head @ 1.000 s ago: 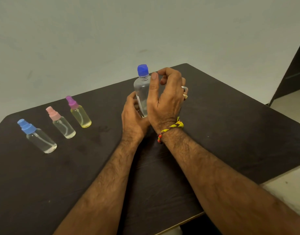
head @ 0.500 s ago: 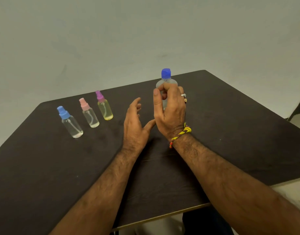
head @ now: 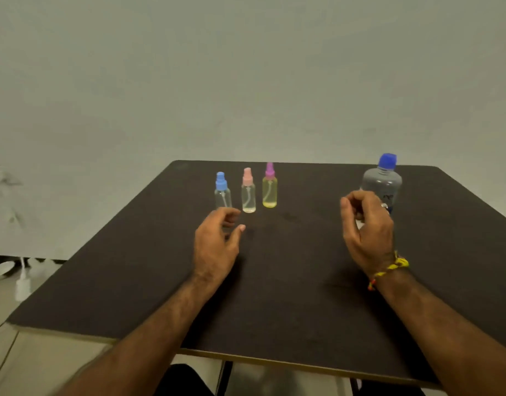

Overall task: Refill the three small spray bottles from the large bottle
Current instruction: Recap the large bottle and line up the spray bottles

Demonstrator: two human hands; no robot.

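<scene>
Both hands, left hand and right hand, hover loosely curled, grip released (nothing held), left nearest the blue-capped spray bottle, likely first to be uncapped.

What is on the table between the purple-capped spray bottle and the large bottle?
Nothing: the head view shows only bare dark table between the purple-capped spray bottle and the large bottle.

Bare table lies between the spray bottles and the large bottle. The three sprays stand close together, gaps narrow.
</scene>
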